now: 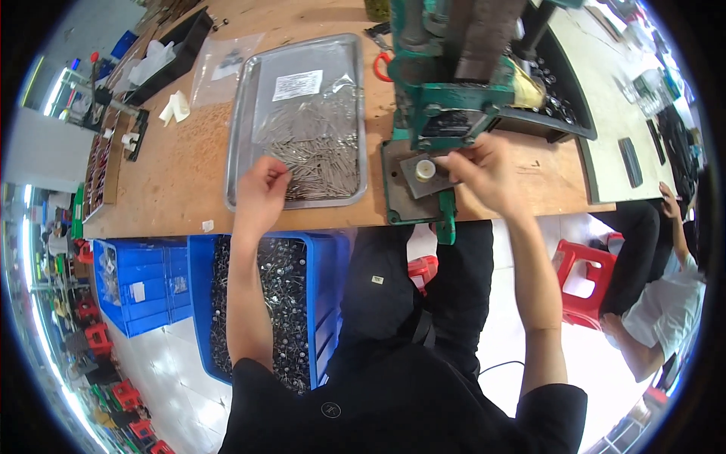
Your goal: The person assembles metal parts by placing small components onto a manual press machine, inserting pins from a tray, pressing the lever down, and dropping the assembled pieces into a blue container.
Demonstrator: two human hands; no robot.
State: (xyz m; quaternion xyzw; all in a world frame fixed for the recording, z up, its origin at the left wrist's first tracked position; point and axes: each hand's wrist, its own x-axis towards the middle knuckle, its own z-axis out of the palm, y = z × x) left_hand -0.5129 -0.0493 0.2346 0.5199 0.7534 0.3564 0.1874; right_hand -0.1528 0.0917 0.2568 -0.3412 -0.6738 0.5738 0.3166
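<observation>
My left hand is over the near left part of a metal tray, fingertips pinched together beside a heap of thin metal pins. Whatever sits in that pinch is too small to make out. At the green bench press, my right hand has its fingers curled, with thumb and forefinger beside a round, pale fitting on the steel base block. What these fingers hold, if anything, is hidden and slightly blurred. A clear plastic bag with a white label lies across the far part of the tray.
Below the bench edge on the left stands a blue bin with many long pins. A black parts tray is behind the press to the right. Red-handled scissors lie beside the press. A seated person is at far right.
</observation>
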